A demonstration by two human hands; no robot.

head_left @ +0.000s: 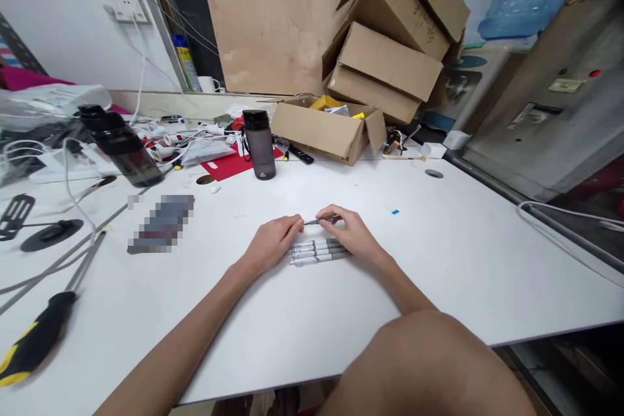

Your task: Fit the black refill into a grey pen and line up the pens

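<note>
**Pen (319,221) held at both ends, over a row of pens on the bench**

Head view, the only view supplied.

1. Position. The pen is held just clear of the white bench (453,260). It is on the person's side of the grey bottle (259,143), well apart from it and slightly to its right.
2. Axis. Its long axis runs left to right across the person, almost level, with the right end slightly higher.
3. Grip, left hand (272,242): the fingertips are closed on the pen's left tip, and the hand lies directly left of the pen.
4. Grip, right hand (351,231): the fingers are curled over the pen's right end and closed on it. This hand covers more of the barrel. Neither hand is nearer, as both are in contact.
5. Row of pens (316,253): it lies flat on the bench, parallel to the held pen and just on the person's side of it, farther again from the grey bottle. The right ends are hidden under the right hand.
6. Count. There is one pen held. Three are lying for certain, possibly four, as the barrels touch and are hard to separate. There are two bottles: the grey one, and a dark bottle (121,146) tilted to its left.
7. Other items. One open carton (326,133) is just right of the grey bottle. One screwdriver (36,341) is far to its left, at the near edge.
</note>
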